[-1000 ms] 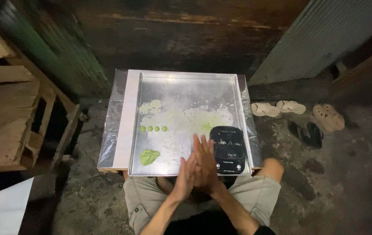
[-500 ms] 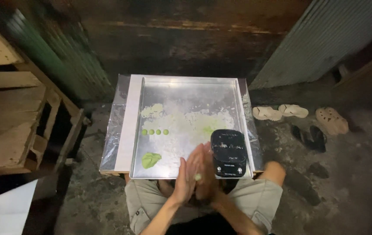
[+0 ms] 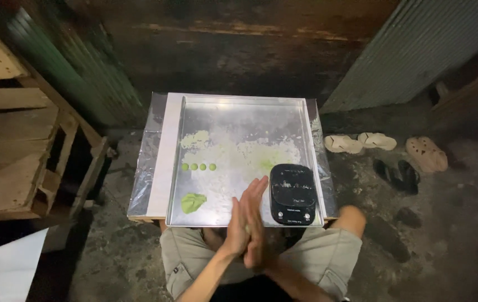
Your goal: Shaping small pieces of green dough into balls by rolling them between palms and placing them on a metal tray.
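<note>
My left hand [image 3: 238,223] and my right hand [image 3: 257,235] are pressed palm to palm over the near edge of a metal tray [image 3: 239,112]. A small pale piece shows between the palms. On the floured tray lie a row of several small green dough balls [image 3: 198,166], a green dough lump [image 3: 193,202] at the near left, and a black kitchen scale [image 3: 292,193] at the near right, just right of my hands.
The tray rests on a foil-covered board [image 3: 146,168] above my knees. Wooden pallets [image 3: 10,145] stand at the left. Pale sandals [image 3: 360,142] and dark slippers [image 3: 398,174] lie on the concrete floor at the right. Corrugated sheets lean behind.
My joined palms have slid against each other, the hands shifting slightly while staying pressed together at the tray's near edge. The tray's contents have not moved.
</note>
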